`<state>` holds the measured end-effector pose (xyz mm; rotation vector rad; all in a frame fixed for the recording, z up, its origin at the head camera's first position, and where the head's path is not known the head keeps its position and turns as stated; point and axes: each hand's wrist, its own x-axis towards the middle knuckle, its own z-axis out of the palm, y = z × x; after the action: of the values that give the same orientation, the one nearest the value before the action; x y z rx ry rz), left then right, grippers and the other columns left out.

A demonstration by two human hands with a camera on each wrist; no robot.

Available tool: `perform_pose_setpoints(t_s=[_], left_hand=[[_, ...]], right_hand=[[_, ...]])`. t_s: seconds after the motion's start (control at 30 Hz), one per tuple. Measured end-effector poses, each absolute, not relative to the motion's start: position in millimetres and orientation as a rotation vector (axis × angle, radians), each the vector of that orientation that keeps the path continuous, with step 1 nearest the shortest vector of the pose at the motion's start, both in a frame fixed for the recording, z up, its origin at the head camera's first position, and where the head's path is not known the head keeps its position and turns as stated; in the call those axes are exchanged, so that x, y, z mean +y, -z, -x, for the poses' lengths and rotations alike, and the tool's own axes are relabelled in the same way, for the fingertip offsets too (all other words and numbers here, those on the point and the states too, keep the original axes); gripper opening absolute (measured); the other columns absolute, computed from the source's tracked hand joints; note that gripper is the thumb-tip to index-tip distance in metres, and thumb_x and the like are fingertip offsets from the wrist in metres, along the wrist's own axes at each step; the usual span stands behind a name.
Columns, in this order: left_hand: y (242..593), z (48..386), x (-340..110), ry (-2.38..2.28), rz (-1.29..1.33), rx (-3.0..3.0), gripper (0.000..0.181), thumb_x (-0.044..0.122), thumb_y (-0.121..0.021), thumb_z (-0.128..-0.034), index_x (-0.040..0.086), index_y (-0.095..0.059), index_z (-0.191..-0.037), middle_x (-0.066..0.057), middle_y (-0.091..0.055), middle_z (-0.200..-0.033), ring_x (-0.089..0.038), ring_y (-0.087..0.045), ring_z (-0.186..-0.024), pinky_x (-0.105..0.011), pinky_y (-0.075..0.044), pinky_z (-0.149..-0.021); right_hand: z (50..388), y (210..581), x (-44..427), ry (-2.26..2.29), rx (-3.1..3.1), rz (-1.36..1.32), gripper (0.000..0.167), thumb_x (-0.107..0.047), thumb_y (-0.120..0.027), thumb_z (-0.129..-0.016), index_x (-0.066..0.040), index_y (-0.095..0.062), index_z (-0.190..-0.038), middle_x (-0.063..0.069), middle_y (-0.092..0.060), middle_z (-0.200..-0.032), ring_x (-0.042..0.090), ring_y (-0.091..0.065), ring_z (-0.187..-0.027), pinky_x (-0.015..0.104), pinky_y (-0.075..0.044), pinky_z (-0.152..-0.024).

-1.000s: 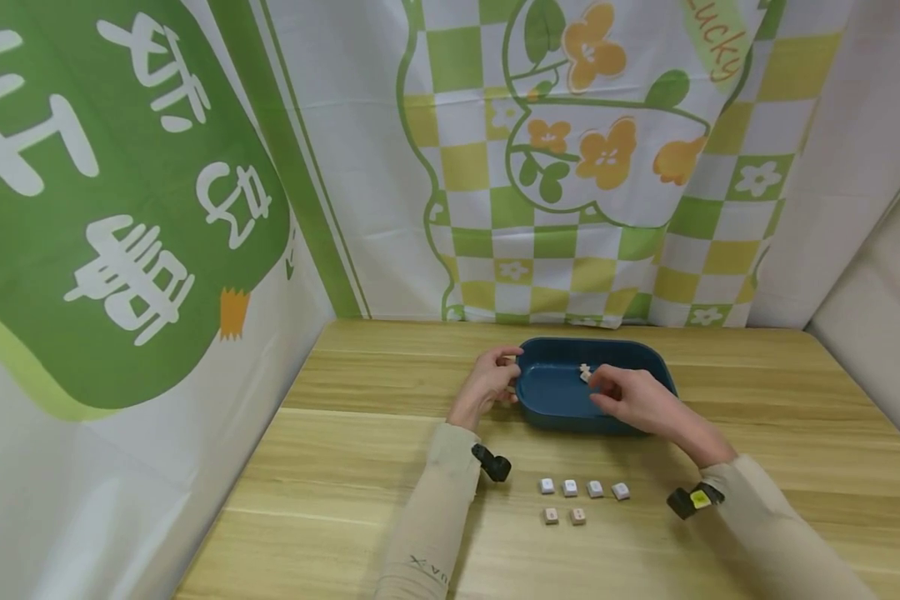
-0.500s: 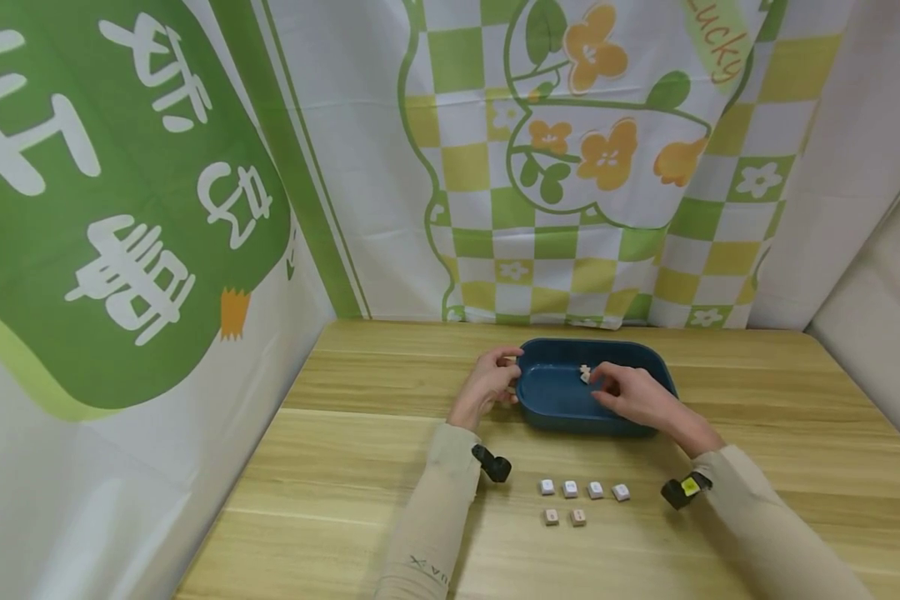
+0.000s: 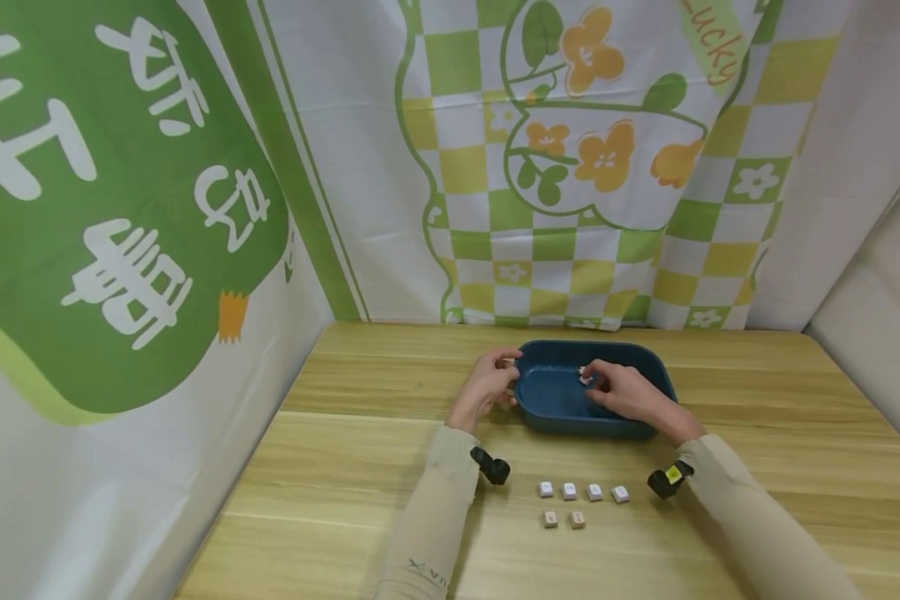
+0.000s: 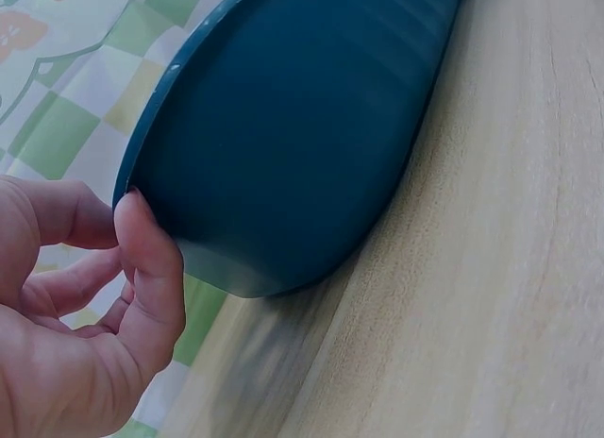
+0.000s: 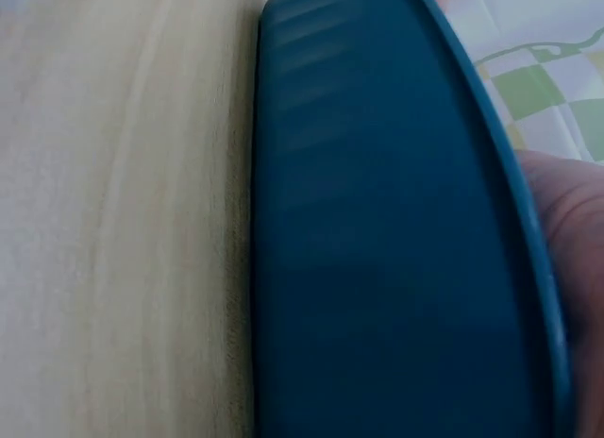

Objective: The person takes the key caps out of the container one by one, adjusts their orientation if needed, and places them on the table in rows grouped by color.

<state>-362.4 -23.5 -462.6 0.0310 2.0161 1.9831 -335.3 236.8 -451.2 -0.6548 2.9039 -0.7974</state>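
Note:
My left hand (image 3: 486, 387) holds the left end of a dark blue oblong tub (image 3: 547, 408); in the left wrist view its thumb and a finger (image 4: 151, 259) pinch the rim. My right hand (image 3: 630, 392) reaches over the tub's near right side, down inside. Its forefinger is at a few small pale keycaps (image 3: 585, 380) on the tub floor, with the thumb apart from them. The fingers partly cover these keycaps, so their number is unclear. In the right wrist view, the tub's outer wall (image 5: 377, 230) hides the fingertips.
On the wooden table (image 3: 345, 500) before the tub lie a row of several white keycaps (image 3: 569, 492) and, nearer, two beige keycaps (image 3: 551, 520). A patterned cloth (image 3: 555, 250) hangs behind the table; a green and white cloth (image 3: 157, 358) hangs at the left.
My right hand has shifted slightly left and forward in the tub, its fingers now over the keycaps there. My left hand stays at the tub's rim.

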Motion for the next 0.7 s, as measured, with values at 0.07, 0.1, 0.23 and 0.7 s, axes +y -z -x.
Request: perform_pose_setpoints(t_s=[0.07,0.1,0.23,0.7], left_hand=[[462,362,-24,-1.979,-0.037,2.018,0.041,0.002,-0.051,-0.0944,0.017,-0.059,-0.131,-0.005,-0.051,-0.101,-0.017,-0.053,-0.066,-0.031,-0.048,-0.052],[462,362,-24,-1.979,-0.039,2.016,0.041,0.002,-0.050,-0.0945,0.017,-0.059,-0.132,-0.005,-0.051,-0.101,-0.017,-0.053,-0.067,-0.031,-0.048,-0.052],[462,361,-25,-1.984,-0.043,2.016,0.041,0.002,-0.050,-0.0946,0.016,-0.059,-0.133,-0.005,-0.051,-0.101,-0.017,-0.053,-0.067,-0.032,-0.048,-0.052],[464,362,-25,-1.981,-0.057,2.025,0.041,0.004,-0.051,-0.0953,0.015,-0.057,-0.135,-0.005,-0.051,-0.101,-0.018,-0.053,-0.070,-0.032,-0.049,-0.054]], right_hand=[[338,452,237,0.793,2.907,0.656,0.029,-0.014,-0.064,-0.093,-0.003,-0.061,-0.120,0.005,-0.068,-0.087,0.011,-0.059,-0.070,0.031,-0.048,-0.062],[340,453,236,0.789,2.910,0.653,0.029,-0.014,-0.064,-0.093,-0.003,-0.061,-0.120,0.005,-0.068,-0.088,0.011,-0.059,-0.071,0.031,-0.048,-0.063],[347,455,235,0.768,2.909,0.645,0.029,-0.013,-0.065,-0.092,-0.002,-0.062,-0.119,0.007,-0.068,-0.089,0.014,-0.060,-0.072,0.033,-0.049,-0.063],[362,456,232,0.728,2.849,0.536,0.031,-0.012,-0.062,-0.093,-0.004,-0.061,-0.123,0.014,-0.070,-0.103,0.020,-0.065,-0.080,0.036,-0.053,-0.066]])
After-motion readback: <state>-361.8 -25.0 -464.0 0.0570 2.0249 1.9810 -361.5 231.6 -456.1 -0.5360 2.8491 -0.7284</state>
